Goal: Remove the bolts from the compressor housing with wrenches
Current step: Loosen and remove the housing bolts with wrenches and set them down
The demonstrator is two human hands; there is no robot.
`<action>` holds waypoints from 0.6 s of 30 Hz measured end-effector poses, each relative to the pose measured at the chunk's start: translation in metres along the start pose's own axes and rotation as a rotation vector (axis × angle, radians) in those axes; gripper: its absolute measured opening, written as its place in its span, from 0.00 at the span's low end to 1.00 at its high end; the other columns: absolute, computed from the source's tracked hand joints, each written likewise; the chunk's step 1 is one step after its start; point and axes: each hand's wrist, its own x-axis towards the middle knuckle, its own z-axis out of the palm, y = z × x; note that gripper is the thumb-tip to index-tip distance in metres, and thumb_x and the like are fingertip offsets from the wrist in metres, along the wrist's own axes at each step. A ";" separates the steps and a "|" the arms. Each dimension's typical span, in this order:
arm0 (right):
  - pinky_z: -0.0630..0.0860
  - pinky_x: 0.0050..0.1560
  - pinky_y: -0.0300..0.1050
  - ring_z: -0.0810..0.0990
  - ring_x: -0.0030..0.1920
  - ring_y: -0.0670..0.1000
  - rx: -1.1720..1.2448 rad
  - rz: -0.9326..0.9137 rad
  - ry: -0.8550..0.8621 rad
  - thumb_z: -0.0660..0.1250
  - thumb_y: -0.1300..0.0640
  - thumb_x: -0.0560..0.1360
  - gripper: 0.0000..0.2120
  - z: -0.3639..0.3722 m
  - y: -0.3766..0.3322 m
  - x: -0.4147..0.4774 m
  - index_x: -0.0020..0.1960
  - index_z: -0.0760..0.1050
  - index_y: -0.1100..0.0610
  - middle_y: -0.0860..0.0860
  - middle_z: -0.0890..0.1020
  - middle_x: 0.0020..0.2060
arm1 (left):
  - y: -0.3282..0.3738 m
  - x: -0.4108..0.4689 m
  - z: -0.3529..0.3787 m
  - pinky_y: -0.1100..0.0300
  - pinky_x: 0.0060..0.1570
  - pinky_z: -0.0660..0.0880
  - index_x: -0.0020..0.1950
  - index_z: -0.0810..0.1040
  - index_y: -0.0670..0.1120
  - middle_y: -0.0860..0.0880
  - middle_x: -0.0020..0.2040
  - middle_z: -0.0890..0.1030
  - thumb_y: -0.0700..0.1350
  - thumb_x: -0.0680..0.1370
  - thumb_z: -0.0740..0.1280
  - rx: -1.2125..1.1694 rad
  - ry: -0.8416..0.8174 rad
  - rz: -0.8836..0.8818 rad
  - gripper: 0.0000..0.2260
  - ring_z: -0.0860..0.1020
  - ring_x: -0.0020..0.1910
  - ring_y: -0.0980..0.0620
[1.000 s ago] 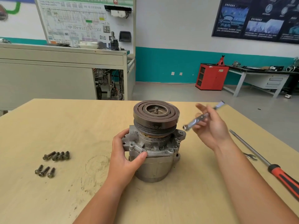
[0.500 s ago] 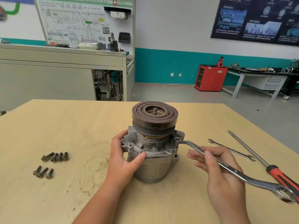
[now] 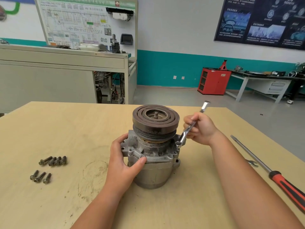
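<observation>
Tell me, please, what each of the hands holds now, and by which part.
The left hand grips the compressor housing by its left side, thumb on the flange. The right hand holds a wrench by the middle of its shaft.

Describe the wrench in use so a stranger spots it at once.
On the wooden table stands a grey compressor. The right hand grips the wrench, slanted up, its lower end at the compressor's right edge. The other wrench lies flat by the red-handled screwdriver.
</observation>
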 end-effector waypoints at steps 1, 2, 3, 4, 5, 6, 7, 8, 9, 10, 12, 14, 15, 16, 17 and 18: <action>0.60 0.19 0.33 0.59 0.16 0.45 0.021 0.044 -0.041 0.50 0.58 0.64 0.14 0.001 0.001 0.008 0.22 0.68 0.54 0.48 0.63 0.15 | 0.001 0.000 -0.001 0.63 0.53 0.72 0.59 0.64 0.71 0.51 0.62 0.74 0.60 0.62 0.69 0.002 0.000 -0.001 0.28 0.76 0.57 0.56; 0.60 0.18 0.33 0.59 0.16 0.44 0.053 0.075 -0.065 0.50 0.58 0.64 0.14 0.002 0.004 0.014 0.22 0.68 0.54 0.48 0.63 0.15 | 0.001 -0.001 -0.001 0.64 0.53 0.72 0.59 0.64 0.72 0.52 0.62 0.74 0.60 0.62 0.69 0.006 -0.002 0.000 0.27 0.76 0.57 0.57; 0.61 0.18 0.34 0.59 0.15 0.44 0.091 0.089 -0.076 0.50 0.58 0.64 0.14 0.001 0.007 0.016 0.22 0.68 0.54 0.48 0.63 0.15 | 0.002 -0.001 -0.001 0.64 0.53 0.72 0.60 0.64 0.71 0.52 0.62 0.74 0.60 0.63 0.69 0.009 -0.006 0.001 0.28 0.76 0.57 0.57; 0.62 0.18 0.34 0.59 0.15 0.44 0.139 0.077 -0.073 0.51 0.58 0.64 0.14 -0.001 0.011 0.014 0.23 0.68 0.54 0.47 0.63 0.15 | 0.002 -0.001 -0.001 0.63 0.54 0.73 0.60 0.64 0.70 0.52 0.62 0.74 0.60 0.63 0.69 0.010 -0.010 0.000 0.28 0.76 0.58 0.57; 0.62 0.19 0.34 0.59 0.16 0.44 0.199 0.042 -0.053 0.51 0.58 0.64 0.14 -0.004 0.015 0.009 0.23 0.69 0.54 0.47 0.64 0.15 | 0.003 -0.001 -0.002 0.62 0.54 0.73 0.61 0.64 0.69 0.52 0.63 0.74 0.60 0.63 0.69 0.010 -0.014 -0.002 0.29 0.76 0.58 0.57; 0.61 0.20 0.34 0.58 0.17 0.44 0.276 -0.008 -0.017 0.52 0.58 0.65 0.14 -0.007 0.018 0.002 0.24 0.70 0.54 0.47 0.64 0.15 | 0.002 -0.001 -0.001 0.61 0.55 0.73 0.62 0.64 0.67 0.52 0.63 0.74 0.60 0.63 0.69 0.010 -0.015 -0.005 0.29 0.76 0.58 0.57; 0.62 0.21 0.34 0.59 0.18 0.44 0.364 -0.063 0.033 0.53 0.58 0.66 0.13 -0.010 0.021 -0.007 0.25 0.72 0.55 0.47 0.65 0.17 | 0.002 -0.001 -0.002 0.59 0.55 0.74 0.62 0.64 0.66 0.52 0.63 0.74 0.60 0.62 0.69 0.009 -0.014 -0.006 0.30 0.76 0.58 0.57; 0.63 0.22 0.34 0.63 0.20 0.44 0.435 -0.124 0.091 0.54 0.57 0.67 0.14 -0.012 0.024 -0.019 0.28 0.75 0.55 0.47 0.68 0.19 | 0.002 -0.001 -0.002 0.58 0.56 0.74 0.63 0.64 0.66 0.51 0.63 0.74 0.60 0.63 0.69 0.009 -0.013 -0.005 0.30 0.76 0.58 0.57; 0.66 0.23 0.34 0.69 0.23 0.44 0.463 -0.188 0.149 0.55 0.57 0.71 0.15 -0.014 0.027 -0.031 0.33 0.78 0.55 0.48 0.72 0.22 | 0.001 -0.001 -0.002 0.58 0.56 0.74 0.62 0.64 0.67 0.51 0.63 0.74 0.60 0.63 0.69 0.011 -0.011 -0.003 0.29 0.76 0.58 0.57; 0.70 0.26 0.35 0.76 0.27 0.46 0.438 -0.243 0.197 0.55 0.56 0.75 0.16 -0.013 0.031 -0.046 0.39 0.80 0.55 0.49 0.77 0.27 | 0.001 -0.001 -0.002 0.59 0.55 0.74 0.61 0.64 0.69 0.52 0.63 0.74 0.60 0.63 0.69 0.015 -0.010 0.000 0.29 0.76 0.58 0.58; 0.76 0.32 0.34 0.84 0.42 0.48 0.287 -0.328 0.272 0.56 0.53 0.78 0.14 -0.006 0.039 -0.076 0.50 0.80 0.54 0.51 0.85 0.40 | 0.002 -0.001 -0.001 0.60 0.54 0.73 0.60 0.64 0.71 0.53 0.63 0.74 0.61 0.63 0.69 0.017 -0.009 0.000 0.28 0.76 0.57 0.58; 0.78 0.37 0.34 0.84 0.49 0.50 0.075 -0.414 0.365 0.59 0.50 0.75 0.14 0.010 0.053 -0.103 0.53 0.79 0.54 0.53 0.85 0.47 | 0.003 0.000 -0.001 0.60 0.55 0.73 0.61 0.64 0.68 0.52 0.63 0.74 0.61 0.62 0.69 0.016 -0.005 -0.002 0.29 0.75 0.58 0.58; 0.79 0.39 0.34 0.84 0.50 0.51 -0.013 -0.464 0.407 0.59 0.49 0.73 0.15 0.021 0.059 -0.115 0.53 0.79 0.55 0.53 0.85 0.48 | 0.003 -0.001 -0.001 0.61 0.55 0.73 0.62 0.64 0.67 0.52 0.63 0.74 0.61 0.62 0.69 0.018 -0.004 -0.002 0.29 0.75 0.58 0.58; 0.79 0.40 0.35 0.84 0.49 0.51 -0.085 -0.516 0.437 0.59 0.49 0.73 0.16 0.032 0.065 -0.124 0.53 0.78 0.55 0.53 0.86 0.47 | 0.003 -0.001 -0.001 0.63 0.55 0.72 0.63 0.64 0.65 0.52 0.63 0.73 0.62 0.62 0.68 0.021 -0.002 0.000 0.30 0.75 0.58 0.59; 0.79 0.41 0.35 0.85 0.49 0.51 -0.154 -0.566 0.452 0.59 0.49 0.72 0.16 0.042 0.069 -0.130 0.53 0.78 0.55 0.51 0.86 0.47 | 0.004 -0.001 -0.001 0.66 0.54 0.71 0.63 0.64 0.64 0.52 0.63 0.73 0.62 0.62 0.68 0.027 0.004 0.003 0.31 0.75 0.58 0.59; 0.79 0.42 0.36 0.85 0.48 0.50 -0.215 -0.603 0.456 0.59 0.50 0.72 0.15 0.050 0.072 -0.135 0.53 0.78 0.55 0.50 0.86 0.46 | 0.005 -0.002 -0.001 0.69 0.54 0.70 0.64 0.64 0.63 0.52 0.63 0.73 0.62 0.62 0.68 0.038 0.013 0.007 0.31 0.74 0.58 0.59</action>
